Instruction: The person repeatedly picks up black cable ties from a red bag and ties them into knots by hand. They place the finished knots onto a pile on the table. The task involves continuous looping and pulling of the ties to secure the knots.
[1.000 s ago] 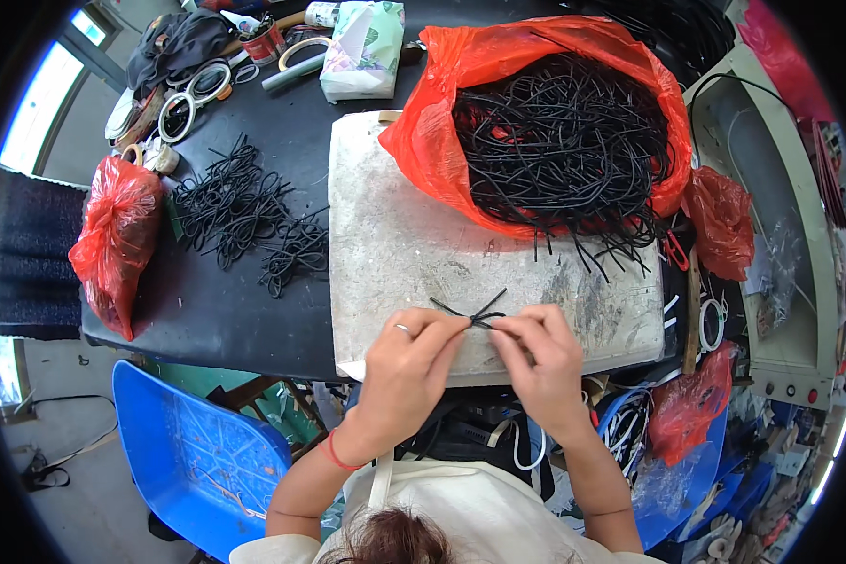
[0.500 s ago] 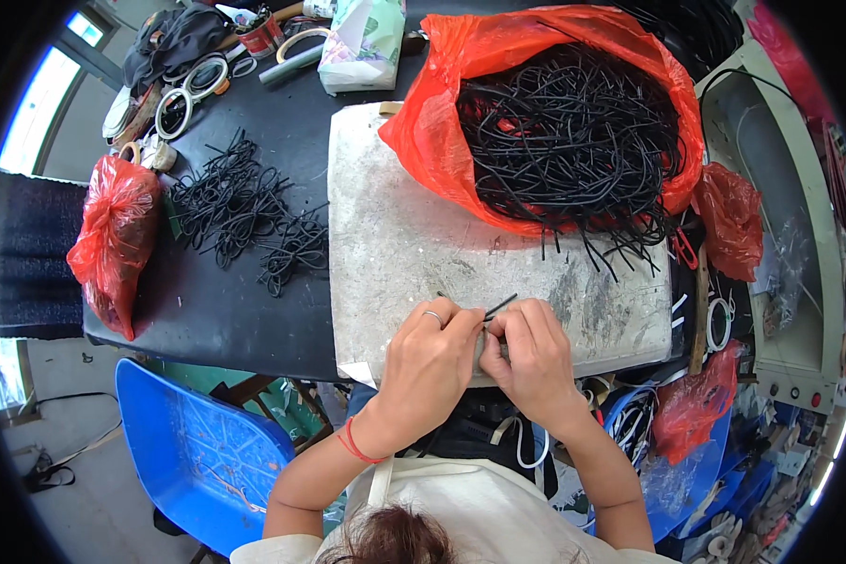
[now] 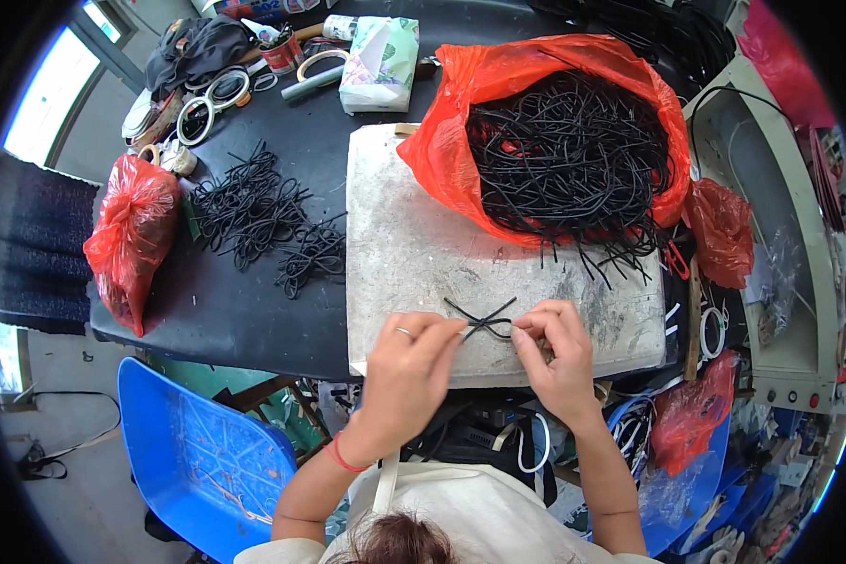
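Between my hands a thin black cord (image 3: 484, 322) is tied as a bow, its two loose ends crossing and pointing away from me. The fingers of my left hand (image 3: 412, 355) pinch the loop on the left, and my right hand (image 3: 556, 352) pinches the loop on the right. Both hands are just above the pale, stained board (image 3: 414, 263). Beyond them an open red plastic bag (image 3: 451, 94) holds a heap of loose black cords (image 3: 569, 150), some spilling over its near edge. To the left lies a pile of looped black cords (image 3: 254, 211).
A tied red bag (image 3: 133, 235) stands at the table's left. Tape rolls (image 3: 195, 120) and a tissue pack (image 3: 380, 66) lie at the back. A blue plastic chair (image 3: 197, 451) is at lower left; a grey machine housing (image 3: 790, 254) is on the right.
My hands have moved apart, drawing the cord's loops outward, so the bow now shows between them. The whole view has shifted slightly.
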`<state>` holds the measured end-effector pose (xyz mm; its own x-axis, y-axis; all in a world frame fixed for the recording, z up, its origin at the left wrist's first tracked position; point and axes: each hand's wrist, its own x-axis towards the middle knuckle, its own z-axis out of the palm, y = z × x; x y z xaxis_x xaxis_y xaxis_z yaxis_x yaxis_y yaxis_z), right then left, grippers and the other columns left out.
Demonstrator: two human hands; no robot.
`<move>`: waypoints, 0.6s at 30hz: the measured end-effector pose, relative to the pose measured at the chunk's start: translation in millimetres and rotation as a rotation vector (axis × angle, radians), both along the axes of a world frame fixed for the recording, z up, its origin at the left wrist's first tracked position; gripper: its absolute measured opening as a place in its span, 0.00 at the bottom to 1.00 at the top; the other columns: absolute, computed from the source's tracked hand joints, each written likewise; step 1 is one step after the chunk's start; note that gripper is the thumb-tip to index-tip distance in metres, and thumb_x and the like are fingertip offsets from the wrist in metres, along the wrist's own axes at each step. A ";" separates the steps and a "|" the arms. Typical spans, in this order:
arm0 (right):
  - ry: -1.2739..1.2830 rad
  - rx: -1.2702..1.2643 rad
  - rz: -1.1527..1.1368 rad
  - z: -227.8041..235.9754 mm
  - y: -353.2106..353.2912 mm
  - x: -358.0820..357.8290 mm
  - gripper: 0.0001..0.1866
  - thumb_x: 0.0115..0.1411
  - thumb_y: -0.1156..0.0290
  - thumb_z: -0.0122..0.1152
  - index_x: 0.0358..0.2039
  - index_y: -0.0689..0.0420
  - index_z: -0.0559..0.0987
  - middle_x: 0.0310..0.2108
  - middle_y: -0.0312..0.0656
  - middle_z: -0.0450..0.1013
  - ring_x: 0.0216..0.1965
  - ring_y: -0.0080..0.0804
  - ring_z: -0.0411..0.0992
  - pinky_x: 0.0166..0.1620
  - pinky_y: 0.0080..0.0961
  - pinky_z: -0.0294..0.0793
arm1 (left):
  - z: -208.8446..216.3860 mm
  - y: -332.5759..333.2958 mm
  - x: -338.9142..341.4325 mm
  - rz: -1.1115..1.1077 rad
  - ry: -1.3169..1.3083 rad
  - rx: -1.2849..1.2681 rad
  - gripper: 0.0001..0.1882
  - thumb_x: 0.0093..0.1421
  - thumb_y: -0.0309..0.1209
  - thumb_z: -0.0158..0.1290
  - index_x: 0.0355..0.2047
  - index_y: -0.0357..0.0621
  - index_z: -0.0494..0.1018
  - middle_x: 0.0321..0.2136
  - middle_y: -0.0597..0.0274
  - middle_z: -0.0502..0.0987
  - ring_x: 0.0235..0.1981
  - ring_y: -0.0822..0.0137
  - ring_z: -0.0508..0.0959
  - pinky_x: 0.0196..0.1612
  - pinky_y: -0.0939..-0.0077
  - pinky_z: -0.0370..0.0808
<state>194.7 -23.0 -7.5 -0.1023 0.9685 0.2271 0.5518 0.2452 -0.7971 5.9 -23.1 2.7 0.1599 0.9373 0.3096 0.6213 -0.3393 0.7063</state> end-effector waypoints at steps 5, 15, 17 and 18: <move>-0.001 0.058 0.001 -7.3 -1.8 -3.1 0.06 0.49 0.81 0.59 0.29 0.62 0.74 0.31 0.41 0.65 0.27 0.27 0.69 0.30 0.19 0.69 | -2.8 4.7 22.1 0.002 0.127 0.079 0.13 0.46 0.24 0.57 0.35 0.42 0.75 0.40 0.57 0.71 0.41 0.55 0.68 0.43 0.67 0.66; 0.057 0.006 -0.085 -5.3 0.0 0.0 0.05 0.49 0.81 0.59 0.29 0.61 0.75 0.30 0.39 0.67 0.24 0.23 0.67 0.27 0.17 0.67 | 0.1 11.2 0.9 0.088 0.060 0.082 0.10 0.46 0.24 0.57 0.32 0.41 0.75 0.36 0.57 0.71 0.39 0.56 0.68 0.41 0.66 0.65; 0.046 0.008 -0.087 -4.7 0.0 -0.9 0.07 0.48 0.80 0.60 0.30 0.60 0.76 0.30 0.39 0.66 0.24 0.24 0.67 0.28 0.18 0.67 | 2.4 8.4 -15.0 0.165 0.034 0.029 0.11 0.45 0.23 0.57 0.32 0.42 0.74 0.32 0.58 0.72 0.36 0.58 0.69 0.37 0.68 0.66; 0.040 0.008 -0.089 -4.4 0.0 -1.3 0.08 0.48 0.80 0.60 0.31 0.60 0.76 0.30 0.39 0.66 0.25 0.25 0.66 0.28 0.18 0.66 | 3.2 8.3 -14.5 0.140 0.054 0.067 0.11 0.46 0.21 0.56 0.32 0.42 0.72 0.26 0.59 0.71 0.31 0.58 0.69 0.35 0.68 0.66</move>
<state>193.4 -23.0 -11.9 -0.0068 0.9714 0.2375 0.5397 0.2035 -0.8169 -8.6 -14.8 5.9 0.0476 0.9290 0.3669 0.7023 -0.2923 0.6491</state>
